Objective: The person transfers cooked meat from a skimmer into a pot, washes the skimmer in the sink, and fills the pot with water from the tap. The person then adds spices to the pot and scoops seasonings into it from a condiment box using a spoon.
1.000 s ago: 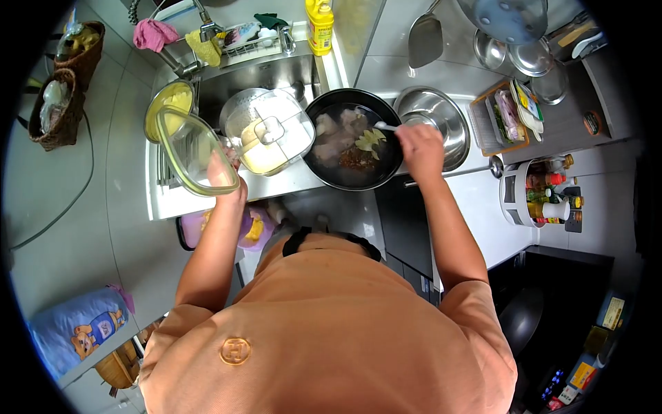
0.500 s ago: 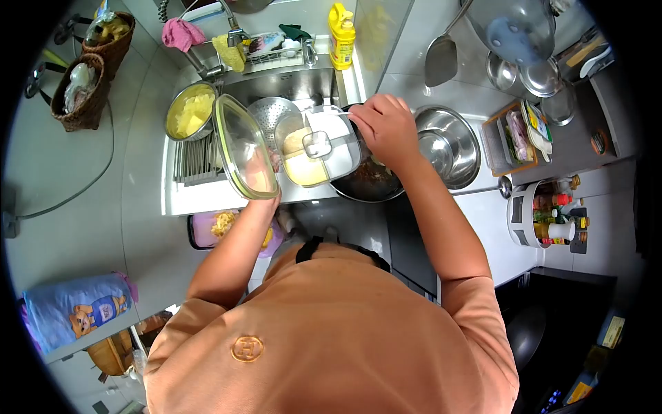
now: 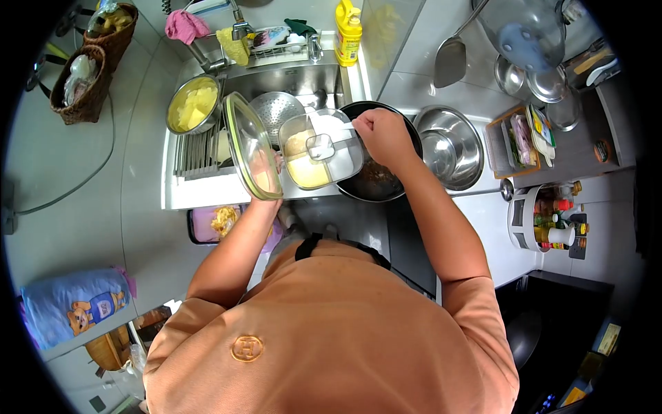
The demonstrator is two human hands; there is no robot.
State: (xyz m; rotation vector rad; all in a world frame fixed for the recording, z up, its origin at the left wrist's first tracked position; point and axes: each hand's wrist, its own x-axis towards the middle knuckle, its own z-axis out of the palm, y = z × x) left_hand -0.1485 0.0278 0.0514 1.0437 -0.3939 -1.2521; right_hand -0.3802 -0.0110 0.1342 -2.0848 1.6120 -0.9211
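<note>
My left hand [image 3: 265, 181], partly seen through a clear lid with a green rim [image 3: 249, 148], supports a transparent seasoning box [image 3: 321, 181] from its left side. The lid stands tilted up beside the box. Pale yellow and white powders or grains fill the compartments. Between the fingers of my right hand [image 3: 383, 138] is the handle of a small white spoon [image 3: 347, 126], reaching over a white compartment at the upper right; its bowl is hard to make out. Under that hand and the box's right edge sits a black pot [image 3: 376, 192] with brownish contents.
Behind the box, a perforated steel colander [image 3: 276, 110] stands in the sink [image 3: 289, 81]. A bowl of yellow pieces [image 3: 193, 105] is at the left, a steel basin [image 3: 469, 155] at the right. A yellow detergent bottle [image 3: 348, 38] and a condiment rack [image 3: 520, 217] stand farther out.
My right hand has come slightly down toward the box with the spoon, and its fingers are curled tighter. The view has shifted slightly; my left hand still supports the box.
</note>
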